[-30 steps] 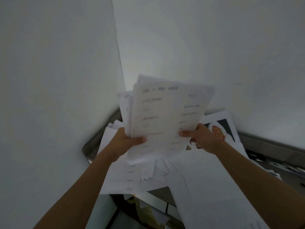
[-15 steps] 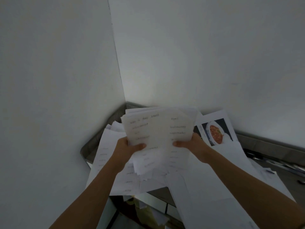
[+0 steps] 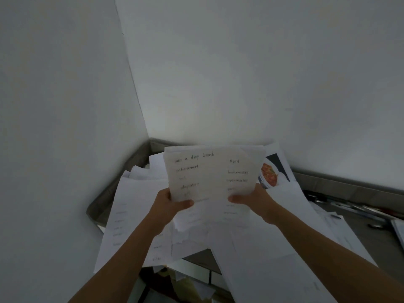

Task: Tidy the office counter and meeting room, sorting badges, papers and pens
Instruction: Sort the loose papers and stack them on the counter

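I hold a stack of white handwritten papers [image 3: 209,171] upright over the counter corner. My left hand [image 3: 168,206] grips the stack's lower left edge, thumb across the front. My right hand [image 3: 253,200] grips the lower right edge the same way. Beneath the stack lie several loose white sheets [image 3: 140,215] spread over the counter. A printed page with a photo of a red dish [image 3: 271,171] shows just right of the stack.
White walls meet in a corner just behind the papers. The metal counter rim [image 3: 122,171] runs along the left wall and back wall. Dark pens or small items [image 3: 349,208] lie on the counter at right. Crumpled stuff sits below the counter edge [image 3: 166,278].
The stack has come down from a raised position to just above the pile, and the sheets look more squared together. Both hands kept their grip.
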Tool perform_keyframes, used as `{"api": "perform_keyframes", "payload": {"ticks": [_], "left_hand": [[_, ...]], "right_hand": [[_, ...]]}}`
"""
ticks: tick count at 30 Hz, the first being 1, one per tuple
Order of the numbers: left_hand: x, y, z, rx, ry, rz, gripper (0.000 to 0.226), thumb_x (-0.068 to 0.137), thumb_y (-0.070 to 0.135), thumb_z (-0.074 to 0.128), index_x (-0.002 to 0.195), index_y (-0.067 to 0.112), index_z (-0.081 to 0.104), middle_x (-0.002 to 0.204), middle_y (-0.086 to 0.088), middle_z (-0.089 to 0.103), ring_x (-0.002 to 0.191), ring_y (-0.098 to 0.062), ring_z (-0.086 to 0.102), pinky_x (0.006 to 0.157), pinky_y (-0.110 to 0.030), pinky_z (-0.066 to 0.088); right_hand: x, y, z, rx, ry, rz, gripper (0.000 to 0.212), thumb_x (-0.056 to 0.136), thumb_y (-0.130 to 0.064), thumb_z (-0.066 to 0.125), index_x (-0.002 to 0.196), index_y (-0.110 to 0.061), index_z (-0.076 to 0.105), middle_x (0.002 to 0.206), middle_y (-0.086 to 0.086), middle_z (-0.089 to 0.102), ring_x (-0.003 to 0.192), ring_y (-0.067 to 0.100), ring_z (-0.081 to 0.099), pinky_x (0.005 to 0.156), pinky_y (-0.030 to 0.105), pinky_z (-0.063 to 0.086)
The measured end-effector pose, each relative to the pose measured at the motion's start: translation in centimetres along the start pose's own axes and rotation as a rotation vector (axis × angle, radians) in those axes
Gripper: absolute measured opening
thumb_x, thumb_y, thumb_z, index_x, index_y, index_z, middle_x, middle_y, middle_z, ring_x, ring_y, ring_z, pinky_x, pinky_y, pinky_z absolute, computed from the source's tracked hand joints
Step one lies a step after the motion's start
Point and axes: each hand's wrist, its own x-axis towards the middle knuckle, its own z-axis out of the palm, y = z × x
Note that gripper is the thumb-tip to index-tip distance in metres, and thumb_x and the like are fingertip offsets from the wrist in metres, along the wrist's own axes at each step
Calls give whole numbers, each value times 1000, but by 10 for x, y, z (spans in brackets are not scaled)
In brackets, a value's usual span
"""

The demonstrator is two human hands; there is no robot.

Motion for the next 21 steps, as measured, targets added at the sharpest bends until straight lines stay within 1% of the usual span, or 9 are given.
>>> {"api": "perform_keyframes", "payload": {"ticks": [2, 5, 9, 12, 13, 15, 17, 18, 21], "left_hand": [[-2, 2, 11, -35, -11, 17, 40, 75, 9, 78, 109, 24, 63, 111, 4, 67, 102, -17, 63, 85, -36, 55], [-4, 19, 32, -36, -31, 75, 32, 79, 16, 75, 109, 24, 64, 109, 3, 69, 99, -17, 66, 78, -31, 58], [-7, 55, 68, -15, -99, 138, 20, 82, 19, 72, 102, 19, 68, 96, 2, 74, 84, -20, 72, 64, -28, 58], [-13, 64, 118, -84, -164, 117, 24, 85, 14, 68, 108, 12, 67, 99, -6, 74, 84, -23, 73, 65, -32, 59], [-15, 62, 123, -111, -155, 100, 27, 85, 12, 68, 111, 11, 65, 101, -7, 74, 85, -23, 73, 66, -34, 60], [-21, 60, 168, -169, -168, 62, 30, 84, 10, 69, 113, 13, 63, 102, -6, 73, 85, -22, 72, 66, -37, 60], [-31, 57, 213, -212, -176, 28, 27, 83, 7, 69, 105, 21, 64, 98, -1, 74, 81, -20, 73, 66, -38, 60], [-38, 56, 243, -224, -196, 8, 26, 83, 5, 69, 103, 22, 65, 99, -3, 74, 81, -21, 73, 68, -41, 60], [-58, 48, 309, -234, -269, -82, 26, 85, 6, 67, 108, 17, 65, 105, -7, 72, 87, -27, 72, 75, -47, 59]], "right_hand": [[-4, 5, -3, 7, -14, 13, 39, 79, -4, 76, 112, -21, 66, 112, 4, 70, 105, 24, 66, 86, 47, 57], [-14, -1, -16, 72, 98, 8, 33, 82, -7, 73, 110, -23, 66, 109, 1, 72, 101, 22, 68, 86, 47, 57], [-37, -21, -55, 129, 204, -8, 36, 79, -1, 74, 112, -15, 66, 102, 4, 74, 91, 23, 72, 71, 35, 59], [-70, -18, -99, 129, 276, 64, 27, 82, -7, 72, 108, -11, 68, 100, 7, 75, 87, 28, 73, 68, 37, 59], [-73, -15, -101, 135, 282, 89, 24, 84, -9, 70, 108, -11, 68, 100, 7, 75, 86, 27, 73, 69, 38, 59], [-103, 0, -136, 137, 357, 147, 23, 89, -13, 66, 112, -11, 67, 100, 6, 75, 87, 27, 73, 72, 39, 59], [-136, 15, -169, 101, 431, 203, 22, 92, -15, 61, 114, -13, 65, 98, 4, 75, 84, 23, 73, 68, 36, 58], [-158, 21, -190, 59, 474, 223, 21, 94, -16, 59, 114, -16, 64, 98, 3, 75, 82, 22, 73, 65, 34, 57], [-206, 36, -235, -100, 559, 230, 17, 95, -21, 58, 111, -24, 61, 96, -2, 73, 79, 17, 73, 64, 29, 57]]}}
